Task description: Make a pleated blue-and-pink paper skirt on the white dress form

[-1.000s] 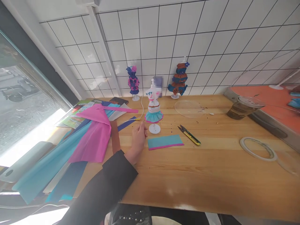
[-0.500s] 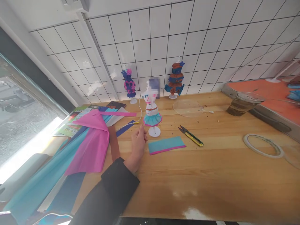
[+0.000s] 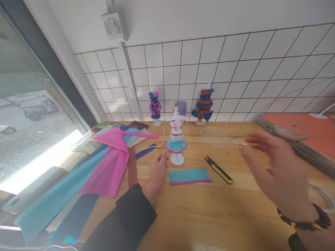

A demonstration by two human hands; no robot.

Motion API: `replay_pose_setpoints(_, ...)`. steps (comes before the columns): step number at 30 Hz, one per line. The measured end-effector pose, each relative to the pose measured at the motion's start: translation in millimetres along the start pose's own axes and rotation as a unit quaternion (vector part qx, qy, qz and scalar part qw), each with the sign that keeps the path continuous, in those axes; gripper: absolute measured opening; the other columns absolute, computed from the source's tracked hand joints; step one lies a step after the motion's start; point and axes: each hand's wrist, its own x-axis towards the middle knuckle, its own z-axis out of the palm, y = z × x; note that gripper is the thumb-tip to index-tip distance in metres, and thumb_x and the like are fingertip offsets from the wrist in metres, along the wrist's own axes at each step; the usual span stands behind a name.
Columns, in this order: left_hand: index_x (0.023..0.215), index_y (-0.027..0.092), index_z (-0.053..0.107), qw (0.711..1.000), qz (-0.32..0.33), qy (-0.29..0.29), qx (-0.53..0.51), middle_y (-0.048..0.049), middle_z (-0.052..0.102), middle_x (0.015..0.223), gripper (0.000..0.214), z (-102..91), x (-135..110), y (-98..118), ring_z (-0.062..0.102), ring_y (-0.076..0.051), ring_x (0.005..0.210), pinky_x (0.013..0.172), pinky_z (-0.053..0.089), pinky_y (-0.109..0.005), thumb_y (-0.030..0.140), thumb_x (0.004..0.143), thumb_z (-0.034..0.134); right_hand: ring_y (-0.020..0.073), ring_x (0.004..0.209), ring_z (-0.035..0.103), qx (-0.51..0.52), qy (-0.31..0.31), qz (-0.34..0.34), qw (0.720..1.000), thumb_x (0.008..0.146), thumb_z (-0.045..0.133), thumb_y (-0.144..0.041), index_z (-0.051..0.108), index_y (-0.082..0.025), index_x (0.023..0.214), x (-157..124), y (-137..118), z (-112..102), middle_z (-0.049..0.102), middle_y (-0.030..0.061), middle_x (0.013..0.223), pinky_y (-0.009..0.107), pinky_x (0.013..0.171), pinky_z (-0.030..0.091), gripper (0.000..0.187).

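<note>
My left hand [image 3: 157,172] rests on the wooden table [image 3: 209,212], fingers loosely curled, just left of a small white mannequin [image 3: 176,139] wearing a teal and pink paper skirt. Nothing shows in that hand. A teal paper strip with a pink edge [image 3: 190,176] lies in front of the mannequin's base. Yellow-handled snips [image 3: 219,169] lie to the right of it. My right hand [image 3: 277,174] hovers above the table at the right, blurred by motion, fingers spread and holding nothing, with a dark beaded bracelet on the wrist.
Sheets of pink, teal and dark blue crepe paper [image 3: 104,167] pile at the left by the window. Two dressed mannequins [image 3: 155,106] [image 3: 203,104] stand against the tiled wall. A clear disc [image 3: 217,134], a tape roll [image 3: 323,195] and an orange tray [image 3: 300,127] lie at the right.
My right hand has come into view at the right, moving above the table. The view has tilted upward. My left hand stays beside the mannequin.
</note>
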Motion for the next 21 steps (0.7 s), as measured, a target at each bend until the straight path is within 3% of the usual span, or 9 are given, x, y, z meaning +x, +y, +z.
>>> replay_pose_setpoints(3,0.059,0.018,0.042,0.997,0.040,0.023,0.059,0.0042,0.036,0.052,0.041,-6.5,2,7,0.036,-0.010,0.050,0.049,0.028,-0.024,0.051,0.084,0.043,0.0244,0.102,0.058,-0.044,-0.163,-0.045,0.985,0.084,0.051,-0.042,0.049,-0.020,0.124,-11,38,33,0.059,0.0136,0.114,0.041,0.086,0.049,0.046)
replay_pose_setpoints(6,0.076,0.019,0.055,0.982,0.104,0.072,0.138,0.0021,0.049,0.062,0.030,-31.1,13,15,0.046,-0.011,0.057,0.055,0.034,-0.023,0.046,0.084,0.045,0.0294,0.112,0.053,-0.086,-0.219,-0.057,0.970,0.086,0.042,-0.041,0.049,-0.014,0.121,-27,78,62,0.057,0.0164,0.119,0.049,0.093,0.044,0.045)
replay_pose_setpoints(9,0.107,0.021,0.054,0.936,0.118,0.184,0.276,-0.0004,0.059,0.073,0.033,-72.3,30,20,0.055,-0.016,0.068,0.066,0.040,-0.027,0.041,0.082,0.047,0.0288,0.109,0.056,-0.100,-0.232,-0.077,0.964,0.086,0.042,-0.040,0.051,-0.014,0.118,-35,99,74,0.059,0.0158,0.117,0.047,0.093,0.046,0.042)
replay_pose_setpoints(12,0.116,0.018,0.051,0.859,0.074,0.252,0.440,-0.0092,0.062,0.095,0.041,-110.3,43,20,0.054,-0.027,0.098,0.083,0.039,-0.037,0.040,0.082,0.044,0.0281,0.108,0.057,-0.102,-0.246,-0.087,0.960,0.087,0.041,-0.041,0.052,-0.013,0.118,-37,102,76,0.060,0.0160,0.117,0.046,0.093,0.046,0.043)
replay_pose_setpoints(14,0.115,0.013,0.052,0.807,0.012,0.231,0.543,-0.0170,0.057,0.110,0.047,-125.1,47,16,0.047,-0.036,0.110,0.086,0.038,-0.043,0.043,0.079,0.047,0.0271,0.107,0.057,-0.096,-0.262,-0.092,0.956,0.088,0.041,-0.041,0.052,-0.013,0.117,-38,99,76,0.061,0.0156,0.117,0.044,0.094,0.046,0.042)
replay_pose_setpoints(16,0.112,0.009,0.054,0.772,-0.056,0.206,0.599,-0.0212,0.055,0.112,0.052,-132.0,48,10,0.046,-0.041,0.109,0.086,0.037,-0.046,0.045,0.075,0.050,0.0262,0.108,0.057,-0.091,-0.275,-0.096,0.952,0.088,0.041,-0.041,0.053,-0.013,0.116,-39,97,76,0.061,0.0147,0.117,0.043,0.095,0.045,0.041)
replay_pose_setpoints(18,0.109,0.008,0.056,0.755,-0.087,0.185,0.623,-0.0212,0.057,0.110,0.047,-134.6,49,4,0.048,-0.041,0.107,0.085,0.037,-0.047,0.041,0.078,0.047,0.0258,0.109,0.056,-0.088,-0.282,-0.097,0.951,0.088,0.042,-0.042,0.053,-0.014,0.115,-41,94,75,0.061,0.0140,0.117,0.042,0.096,0.044,0.041)
replay_pose_setpoints(21,0.103,0.012,0.060,0.753,-0.091,0.169,0.630,-0.0181,0.060,0.105,0.034,-138.2,51,-2,0.050,-0.038,0.106,0.083,0.037,-0.045,0.027,0.082,0.038,0.0257,0.107,0.057,-0.084,-0.286,-0.094,0.950,0.088,0.041,-0.042,0.054,-0.013,0.115,-42,94,73,0.062,0.0137,0.115,0.043,0.095,0.045,0.041)
